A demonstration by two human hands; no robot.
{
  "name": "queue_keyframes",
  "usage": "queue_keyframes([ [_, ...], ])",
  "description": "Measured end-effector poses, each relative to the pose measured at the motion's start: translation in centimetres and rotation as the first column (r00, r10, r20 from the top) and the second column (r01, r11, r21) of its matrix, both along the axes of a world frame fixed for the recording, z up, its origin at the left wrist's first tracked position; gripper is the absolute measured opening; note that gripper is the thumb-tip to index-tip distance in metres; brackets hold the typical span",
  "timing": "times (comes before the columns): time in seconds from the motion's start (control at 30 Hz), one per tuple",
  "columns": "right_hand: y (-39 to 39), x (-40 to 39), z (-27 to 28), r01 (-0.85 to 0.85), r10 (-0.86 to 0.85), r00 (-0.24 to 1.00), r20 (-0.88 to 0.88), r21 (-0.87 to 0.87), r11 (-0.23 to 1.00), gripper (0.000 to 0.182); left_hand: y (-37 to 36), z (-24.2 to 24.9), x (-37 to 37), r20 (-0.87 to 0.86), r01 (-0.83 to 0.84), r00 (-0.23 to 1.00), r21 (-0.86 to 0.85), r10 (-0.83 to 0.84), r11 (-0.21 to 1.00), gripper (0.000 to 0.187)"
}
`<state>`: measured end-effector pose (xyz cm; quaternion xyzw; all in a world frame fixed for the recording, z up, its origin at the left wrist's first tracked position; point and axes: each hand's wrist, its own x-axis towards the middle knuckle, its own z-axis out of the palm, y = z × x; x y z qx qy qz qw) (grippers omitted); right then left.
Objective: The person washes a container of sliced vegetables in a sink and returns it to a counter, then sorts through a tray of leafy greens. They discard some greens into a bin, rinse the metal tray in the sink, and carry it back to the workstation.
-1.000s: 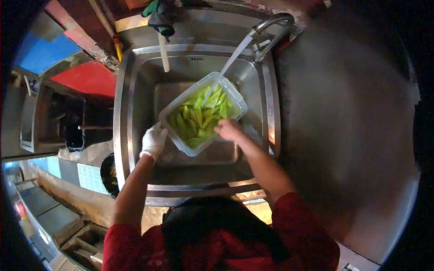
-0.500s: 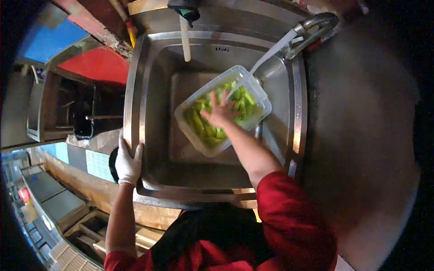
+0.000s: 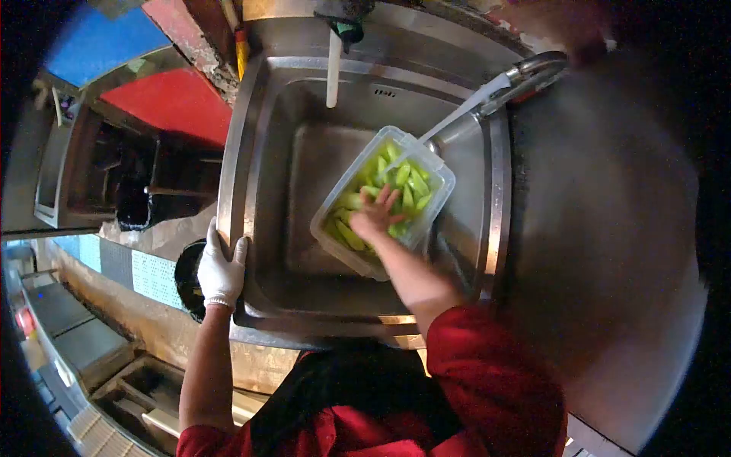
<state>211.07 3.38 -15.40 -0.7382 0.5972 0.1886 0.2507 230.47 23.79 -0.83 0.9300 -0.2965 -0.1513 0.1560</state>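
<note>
My right hand [image 3: 373,215], bare and with its fingers spread, is in the translucent plastic tub [image 3: 333,242], over and against the green vegetable pieces [image 3: 415,183]. The tub stands tilted at an angle in the steel sink [image 3: 312,164]. Water [image 3: 461,110] runs from the faucet [image 3: 533,67] into the tub's upper part. My left hand [image 3: 221,273], in a white glove, rests on the sink's left rim, its thumb apart from the fingers and nothing held.
A white pipe [image 3: 333,72] hangs down at the sink's back wall. Left of the sink are a black round container [image 3: 190,274], a red panel [image 3: 171,103] and dark shelving. A grey metal surface [image 3: 601,228] lies to the right.
The view has shifted slightly. My right hand has moved down and left within the tub, and the tub has turned a little. My left hand stays on the rim.
</note>
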Motion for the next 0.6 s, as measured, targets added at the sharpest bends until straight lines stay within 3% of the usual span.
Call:
queue_keyframes([
  [0.03, 1.6, 0.4, -0.5, -0.027, 0.028, 0.998, 0.06, -0.027, 0.999, 0.071, 0.1, -0.1, -0.1, 0.001, 0.01, 1.0, -0.011, -0.01, 1.0, 0.068],
  [0.1, 3.5, -0.5, 2.9, -0.307, 0.297, 0.946, 0.125, 0.066, 0.949, 0.073, 0.3, -0.4, -0.1, 0.066, 0.009, 0.998, -0.005, -0.009, 1.0, 0.068],
  [0.17, 1.2, -3.5, 2.9, -0.636, 0.636, 0.772, 0.004, -0.031, 0.771, 0.075, 0.3, -0.5, -0.2, 0.058, 0.012, 0.998, 0.008, -0.012, 1.0, 0.067],
  [0.2, -1.2, -4.7, 3.2, -0.814, 0.798, 0.576, -0.174, -0.041, 0.579, 0.074, 0.3, -0.4, -0.3, 0.065, 0.008, 0.998, 0.013, -0.009, 1.0, 0.066],
  [0.23, -3.2, -5.0, 4.4, -0.839, 0.815, 0.512, -0.27, 0.047, 0.543, 0.07, 0.2, -0.3, -0.3, 0.076, 0.004, 0.997, 0.016, -0.005, 1.0, 0.066],
  [0.27, -5.9, -5.3, 4.3, -0.826, 0.805, 0.514, -0.295, 0.084, 0.558, 0.062, 0.2, -0.1, -0.5, 0.086, 0.01, 0.996, -0.006, -0.009, 1.0, 0.066],
  [0.33, -10.6, -6.2, -0.2, -0.797, 0.734, 0.596, -0.325, -0.129, 0.59, 0.059, 0.5, -0.6, -0.5, 0.116, 0.019, 0.993, -0.016, -0.017, 1.0, 0.065],
  [0.37, -13.0, -6.0, -1.4, -0.611, 0.615, 0.787, -0.047, -0.204, 0.765, 0.06, 0.4, -0.8, -0.4, 0.142, 0.025, 0.99, -0.031, -0.021, 0.999, 0.065],
  [0.4, -14.2, -5.5, -2.0, -0.381, 0.422, 0.873, 0.245, -0.198, 0.903, 0.061, 0.4, -0.9, -0.3, 0.133, 0.008, 0.991, 0.01, -0.01, 1.0, 0.065],
  [0.43, -14.3, -4.7, -3.0, -0.376, 0.417, 0.871, 0.258, -0.194, 0.906, 0.061, 0.3, -1.0, -0.2, 0.143, 0.011, 0.99, 0.019, -0.014, 1.0, 0.065],
  [0.5, -12.7, -2.1, -3.4, -0.35, 0.405, 0.907, 0.116, -0.328, 0.878, 0.069, 0.5, -1.2, -0.3, 0.154, 0.023, 0.988, -0.012, -0.021, 1.0, 0.064],
  [0.53, -10.4, -0.7, -1.7, -0.303, 0.341, 0.937, 0.075, -0.309, 0.902, 0.077, 0.4, -1.1, -0.4, 0.138, 0.028, 0.99, -0.04, -0.023, 0.999, 0.063],
  [0.6, -6.4, 0.1, 0.0, -0.316, 0.317, 0.948, 0.014, -0.034, 0.948, 0.085, 0.5, -1.3, -0.2, 0.115, 0.021, 0.993, -0.035, -0.017, 0.999, 0.063],
])
